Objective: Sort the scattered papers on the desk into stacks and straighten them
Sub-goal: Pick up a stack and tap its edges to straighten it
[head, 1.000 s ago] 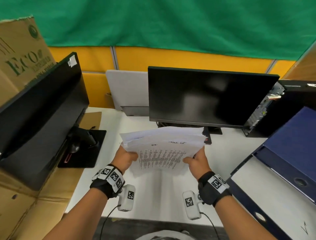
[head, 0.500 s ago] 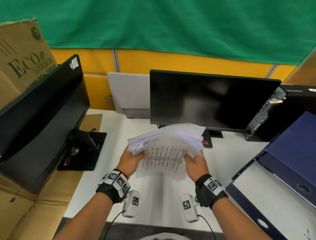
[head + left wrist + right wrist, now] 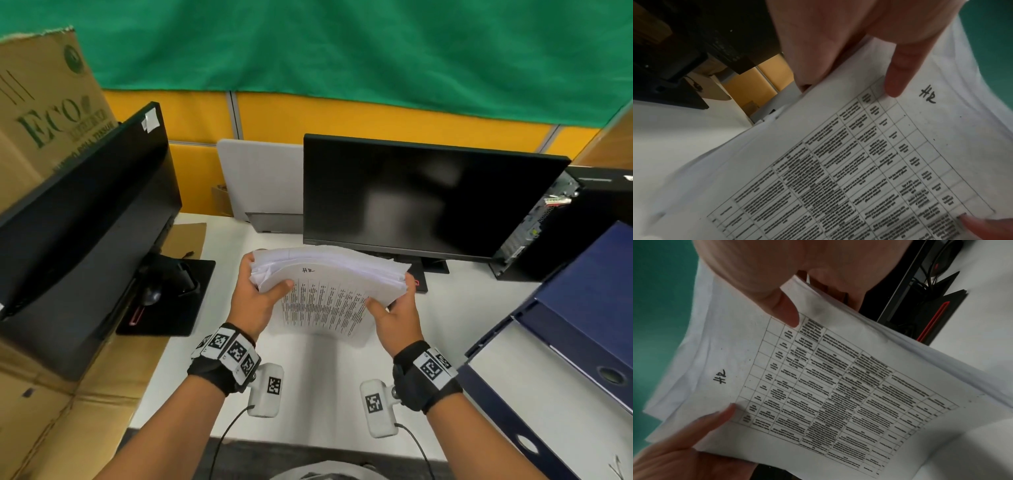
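Observation:
I hold one thick stack of white papers [image 3: 329, 291] upright above the white desk [image 3: 318, 387], in front of the middle monitor. Its top sheet [image 3: 869, 170] carries a printed table and a handwritten "HR" [image 3: 720, 378]. My left hand [image 3: 255, 298] grips the stack's left edge, thumb on the front sheet and fingers behind. On the other edge, my right hand [image 3: 394, 308] grips the same way. The sheets' upper edges are uneven and fanned. In the wrist views the left thumb [image 3: 898, 81] and the right thumb [image 3: 785, 311] press on the printed page.
A black monitor [image 3: 428, 198] stands right behind the papers, its stand base [image 3: 419, 277] close to my right hand. Another monitor [image 3: 78, 212] and its base fill the left side. Open blue binders [image 3: 565, 342] lie at the right. Cardboard [image 3: 41, 113] flanks the left.
The stack has been turned from tilted to more upright and level, and both hands shifted along its side edges while still holding it. The view has drifted slightly.

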`<control>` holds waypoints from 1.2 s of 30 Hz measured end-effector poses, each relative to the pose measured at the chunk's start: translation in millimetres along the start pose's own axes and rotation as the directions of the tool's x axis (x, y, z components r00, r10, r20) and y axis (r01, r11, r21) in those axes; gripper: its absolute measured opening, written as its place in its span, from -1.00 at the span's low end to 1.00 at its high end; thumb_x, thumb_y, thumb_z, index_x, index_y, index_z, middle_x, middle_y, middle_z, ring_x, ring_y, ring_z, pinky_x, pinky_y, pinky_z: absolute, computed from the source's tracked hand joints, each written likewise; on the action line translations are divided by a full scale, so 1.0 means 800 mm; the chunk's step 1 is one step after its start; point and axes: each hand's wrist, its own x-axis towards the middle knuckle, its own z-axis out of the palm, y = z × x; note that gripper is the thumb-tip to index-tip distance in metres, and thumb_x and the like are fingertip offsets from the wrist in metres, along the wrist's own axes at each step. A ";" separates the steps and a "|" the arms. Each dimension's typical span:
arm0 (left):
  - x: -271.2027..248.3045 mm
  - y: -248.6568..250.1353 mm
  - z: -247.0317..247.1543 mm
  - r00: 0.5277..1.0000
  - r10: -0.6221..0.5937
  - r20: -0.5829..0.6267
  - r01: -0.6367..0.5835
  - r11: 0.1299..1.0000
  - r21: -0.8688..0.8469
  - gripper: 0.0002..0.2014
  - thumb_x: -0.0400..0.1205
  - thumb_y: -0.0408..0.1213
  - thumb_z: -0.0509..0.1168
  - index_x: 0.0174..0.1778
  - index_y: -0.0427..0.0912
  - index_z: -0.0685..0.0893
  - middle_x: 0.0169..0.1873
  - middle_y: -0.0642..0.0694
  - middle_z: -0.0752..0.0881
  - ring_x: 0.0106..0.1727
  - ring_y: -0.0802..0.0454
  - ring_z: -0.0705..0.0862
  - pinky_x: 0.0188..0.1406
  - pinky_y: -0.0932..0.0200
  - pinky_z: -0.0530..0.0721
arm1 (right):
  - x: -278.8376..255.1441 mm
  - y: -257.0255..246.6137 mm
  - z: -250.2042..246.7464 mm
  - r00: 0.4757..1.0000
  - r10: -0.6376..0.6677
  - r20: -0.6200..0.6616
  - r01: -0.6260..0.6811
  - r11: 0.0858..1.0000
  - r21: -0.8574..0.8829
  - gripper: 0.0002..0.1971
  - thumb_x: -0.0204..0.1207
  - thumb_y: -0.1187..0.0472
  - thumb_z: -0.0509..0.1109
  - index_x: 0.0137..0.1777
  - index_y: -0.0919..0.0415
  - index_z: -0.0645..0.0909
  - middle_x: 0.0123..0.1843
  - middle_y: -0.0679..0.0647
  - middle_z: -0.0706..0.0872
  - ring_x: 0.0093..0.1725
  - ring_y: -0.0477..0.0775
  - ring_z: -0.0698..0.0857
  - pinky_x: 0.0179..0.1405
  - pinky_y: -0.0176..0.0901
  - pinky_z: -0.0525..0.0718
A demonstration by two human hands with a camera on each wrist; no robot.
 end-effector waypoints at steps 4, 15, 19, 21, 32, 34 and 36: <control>0.002 0.001 -0.001 0.998 0.012 -0.055 -0.012 1.000 0.003 -0.40 0.50 -0.56 0.39 0.35 -0.02 0.34 0.10 -0.10 0.65 0.11 -0.01 0.68 0.01 0.15 0.69 | -0.001 -0.003 0.005 1.000 -0.007 0.023 0.007 1.000 -0.006 -0.37 0.51 0.56 0.36 0.35 -0.06 0.24 0.23 0.07 0.61 0.20 0.03 0.64 -0.17 -0.65 0.62; 0.001 0.009 0.012 1.000 0.012 0.002 -0.012 0.996 0.086 -0.70 0.68 -0.19 0.21 0.34 0.06 0.55 0.19 0.00 0.73 0.27 0.01 0.68 0.35 -0.16 0.60 | 0.000 -0.009 0.011 1.000 -0.019 0.003 0.019 0.999 -0.046 -0.58 0.61 0.30 0.35 0.40 0.00 0.38 0.23 -0.04 0.69 0.23 -0.05 0.68 0.18 -0.40 0.64; -0.005 0.019 0.017 0.999 0.052 -0.005 -0.051 0.994 0.093 -0.70 0.70 -0.24 0.20 0.34 0.09 0.53 0.18 0.05 0.73 0.25 0.08 0.69 0.26 -0.01 0.65 | -0.003 -0.019 0.005 1.000 -0.024 0.004 0.024 1.000 -0.003 -0.63 0.62 0.31 0.34 0.36 0.03 0.39 0.18 -0.04 0.68 0.08 -0.37 0.66 -0.11 -0.69 0.58; -0.008 0.022 0.017 0.999 0.048 -0.009 -0.048 0.996 0.076 -0.69 0.66 -0.27 0.26 0.32 0.04 0.49 0.17 0.01 0.71 0.22 0.03 0.70 0.27 -0.10 0.67 | -0.005 -0.019 0.001 1.000 -0.011 0.014 0.010 1.000 0.011 -0.59 0.57 0.30 0.40 0.32 -0.02 0.37 0.16 -0.10 0.67 0.11 -0.31 0.68 -0.08 -0.58 0.66; 0.001 0.051 0.028 0.981 0.106 -0.162 -0.101 0.994 0.037 -0.74 0.63 0.01 0.21 0.18 0.02 0.54 0.09 -0.13 0.71 0.09 -0.16 0.74 0.03 -0.14 0.78 | 0.009 -0.079 0.014 0.983 -0.082 -0.163 0.103 0.987 0.126 -0.83 0.60 0.16 0.37 0.15 0.04 0.52 0.00 -0.10 0.63 -0.17 -0.27 0.67 -0.40 -0.57 0.58; 0.000 0.049 0.026 0.983 0.095 -0.158 -0.095 0.995 0.005 -0.80 0.70 -0.10 0.14 0.18 -0.05 0.52 0.08 -0.20 0.70 0.05 -0.16 0.73 -0.09 -0.03 0.76 | 0.011 -0.077 0.018 0.981 -0.068 -0.180 0.089 0.990 0.113 -0.89 0.59 0.18 0.37 0.03 -0.05 0.53 -0.02 -0.06 0.67 -0.06 -0.08 0.71 -0.23 -0.38 0.66; -0.002 0.047 0.024 0.986 0.095 -0.140 -0.098 0.995 -0.012 -0.78 0.73 -0.14 0.06 0.21 -0.07 0.51 0.08 -0.24 0.68 0.03 -0.17 0.71 -0.13 0.03 0.72 | 0.010 -0.075 0.019 0.981 -0.061 -0.185 0.084 0.989 0.121 -0.89 0.60 0.18 0.35 -0.03 -0.09 0.54 -0.03 -0.08 0.70 -0.03 -0.07 0.72 -0.16 -0.30 0.68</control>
